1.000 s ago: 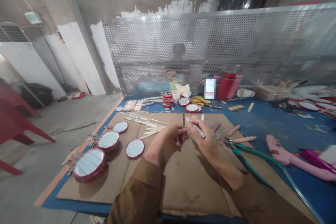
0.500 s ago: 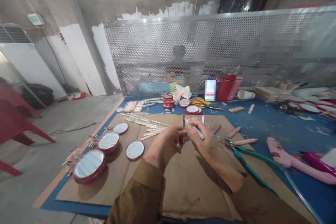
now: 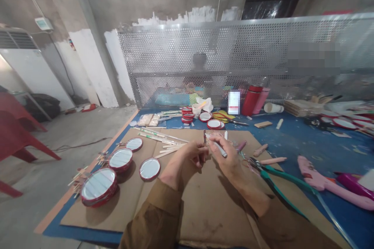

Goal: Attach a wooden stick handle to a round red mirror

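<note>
Over the middle of the cardboard sheet [image 3: 210,210], my two hands are close together. My right hand [image 3: 226,159] is closed around a slim white pen [image 3: 219,149] whose grey end points back toward me. Beside it, my left hand [image 3: 194,153] has its fingers bent and pinched; what lies between them is too small to make out. A small dark reddish piece [image 3: 205,136] shows just beyond the fingertips. Flat wooden sticks [image 3: 169,148] lie left of my left hand, near a round red-rimmed white disc [image 3: 150,169].
Stacks of red-rimmed discs [image 3: 98,186] stand along the left, with small wooden sticks at the edge. To the right lie green-handled pliers [image 3: 284,175] and a pink glue gun [image 3: 315,175]. A phone [image 3: 233,102] and red bottle [image 3: 251,100] stand before a perforated metal screen [image 3: 175,52].
The view has shifted slightly. Both hands stay in nearly the same place, and the pen in my right hand tilts very little differently.
</note>
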`<state>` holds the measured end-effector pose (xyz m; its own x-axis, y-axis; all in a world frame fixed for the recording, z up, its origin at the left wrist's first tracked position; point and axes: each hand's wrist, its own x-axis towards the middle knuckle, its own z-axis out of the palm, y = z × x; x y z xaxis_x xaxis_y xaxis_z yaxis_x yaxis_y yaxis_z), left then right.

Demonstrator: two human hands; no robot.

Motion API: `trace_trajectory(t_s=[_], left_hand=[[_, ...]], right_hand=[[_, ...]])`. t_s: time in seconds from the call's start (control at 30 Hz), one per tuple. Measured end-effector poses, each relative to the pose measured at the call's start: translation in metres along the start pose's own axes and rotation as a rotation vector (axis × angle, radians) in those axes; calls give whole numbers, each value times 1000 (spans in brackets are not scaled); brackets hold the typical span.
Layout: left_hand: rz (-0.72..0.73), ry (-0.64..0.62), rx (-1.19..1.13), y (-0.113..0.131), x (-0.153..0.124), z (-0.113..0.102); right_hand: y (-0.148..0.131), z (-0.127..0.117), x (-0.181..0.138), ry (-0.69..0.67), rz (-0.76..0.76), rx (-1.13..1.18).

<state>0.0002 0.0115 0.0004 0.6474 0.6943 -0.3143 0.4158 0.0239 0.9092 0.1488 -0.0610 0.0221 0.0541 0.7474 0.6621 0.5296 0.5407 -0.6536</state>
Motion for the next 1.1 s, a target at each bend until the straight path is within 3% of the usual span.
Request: trace_trajectory(t_s=[0.57, 1.1], left_hand=[[-51, 7, -47, 4, -4, 0], [-3, -3, -28, 8, -6, 0]], right_hand=[[-2, 0, -1, -37, -17, -22], [-5, -4, 0, -30, -19, -35]])
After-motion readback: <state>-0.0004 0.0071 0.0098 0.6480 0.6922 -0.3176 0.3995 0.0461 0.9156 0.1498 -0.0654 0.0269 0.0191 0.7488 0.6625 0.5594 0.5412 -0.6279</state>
